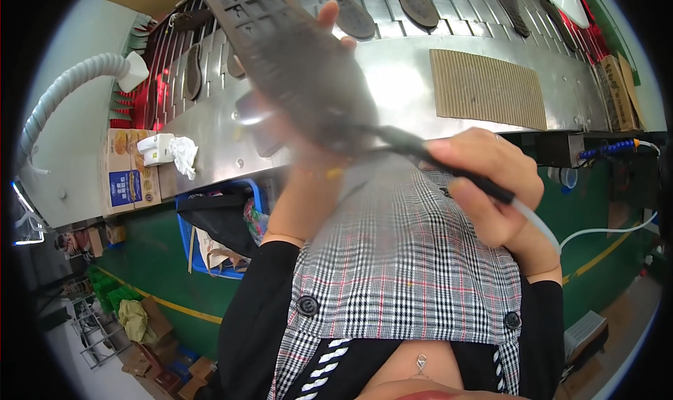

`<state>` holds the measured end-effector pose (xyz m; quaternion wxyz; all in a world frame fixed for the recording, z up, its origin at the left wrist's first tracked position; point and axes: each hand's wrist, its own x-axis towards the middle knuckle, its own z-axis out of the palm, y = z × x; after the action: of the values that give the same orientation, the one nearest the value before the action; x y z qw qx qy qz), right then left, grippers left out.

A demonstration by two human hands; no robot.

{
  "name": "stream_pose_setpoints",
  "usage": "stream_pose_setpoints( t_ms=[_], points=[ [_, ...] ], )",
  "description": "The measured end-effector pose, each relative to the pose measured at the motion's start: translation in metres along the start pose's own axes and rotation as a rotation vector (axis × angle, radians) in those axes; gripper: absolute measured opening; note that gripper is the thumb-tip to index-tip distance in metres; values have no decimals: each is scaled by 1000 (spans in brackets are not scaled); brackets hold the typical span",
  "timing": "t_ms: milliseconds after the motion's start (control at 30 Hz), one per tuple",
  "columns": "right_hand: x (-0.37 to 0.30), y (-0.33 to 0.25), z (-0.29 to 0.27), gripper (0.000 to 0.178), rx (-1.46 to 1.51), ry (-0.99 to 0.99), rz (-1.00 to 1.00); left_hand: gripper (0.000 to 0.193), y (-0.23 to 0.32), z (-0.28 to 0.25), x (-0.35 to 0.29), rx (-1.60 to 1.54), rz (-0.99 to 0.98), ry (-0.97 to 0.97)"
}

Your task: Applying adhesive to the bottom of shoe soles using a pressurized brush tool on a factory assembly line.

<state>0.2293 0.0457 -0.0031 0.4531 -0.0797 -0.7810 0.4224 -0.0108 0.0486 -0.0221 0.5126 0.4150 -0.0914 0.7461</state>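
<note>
A dark brown shoe sole [280, 56] is held up at a tilt in front of me, its grid-patterned end toward the top. My left hand [328, 16] is closed around it from behind, with fingertips showing past its right edge. The lower end of the sole is blurred. My right hand [494, 179] grips a black pen-shaped tool [449, 167] with a pale cable [538, 223] running from its back end. Its thin tip points left to the sole's lower end; the blur hides whether they touch.
Several soles [412, 4] lie on the slatted metal conveyor [463, 27] beyond the steel ledge. A ribbed cardboard sheet [487, 88] lies at right. A white flexible duct [70, 84], cartons [120, 168] and tissue [184, 154] are at left. Below stands a blue bin [188, 242].
</note>
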Motion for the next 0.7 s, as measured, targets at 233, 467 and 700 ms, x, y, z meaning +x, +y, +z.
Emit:
stream_pose_setpoints(
  t_ms=[233, 467, 700],
  points=[
    [4, 2, -4, 34, -22, 7, -127, 48, 10, 1, -3, -68, -174, 134],
    [7, 1, -12, 35, -34, -127, -163, 47, -5, 36, -3, 152, -122, 492],
    [11, 1, -23, 30, -37, -162, -112, 63, -4, 35, -7, -34, -376, 576]
  ],
)
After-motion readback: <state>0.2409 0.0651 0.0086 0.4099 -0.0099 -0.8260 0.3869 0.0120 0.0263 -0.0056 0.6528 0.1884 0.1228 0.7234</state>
